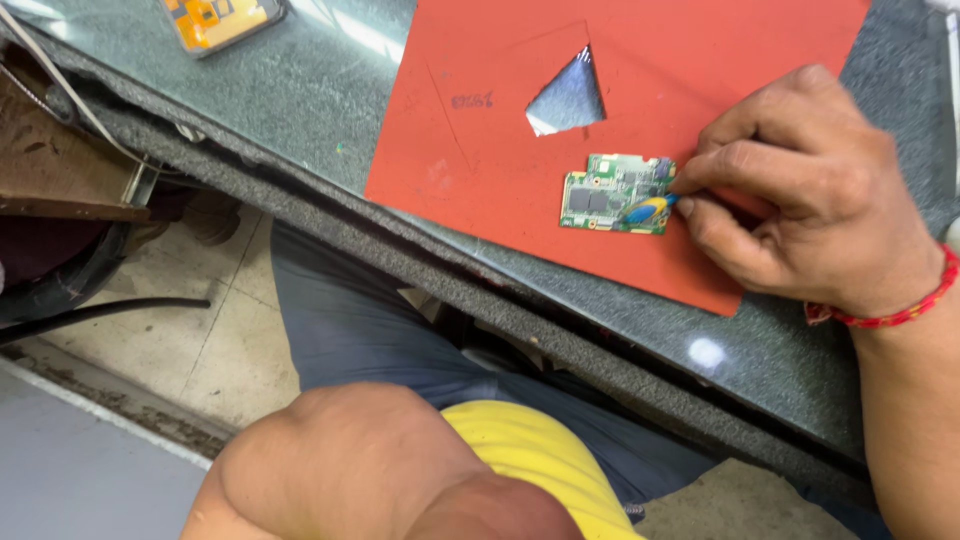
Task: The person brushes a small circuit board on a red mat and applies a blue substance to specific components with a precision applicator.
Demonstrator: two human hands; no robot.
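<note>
One circuit board (617,194) near red mat (640,110) edge | right hand (800,190) grip pinching blue-yellow tool (648,209)

Right hand (800,190) in from the right edge, back of hand up, wrist low, forearm running off the lower right. I see the fingers (740,165) curled inward, index and thumb pinched together at their tips, pointing left. Red thread band around the wrist. Left hand not visible as such; only a bare left elbow or forearm (370,470) sits very close to the lens at bottom centre, bent, blurred. Legs seated below.
</note>
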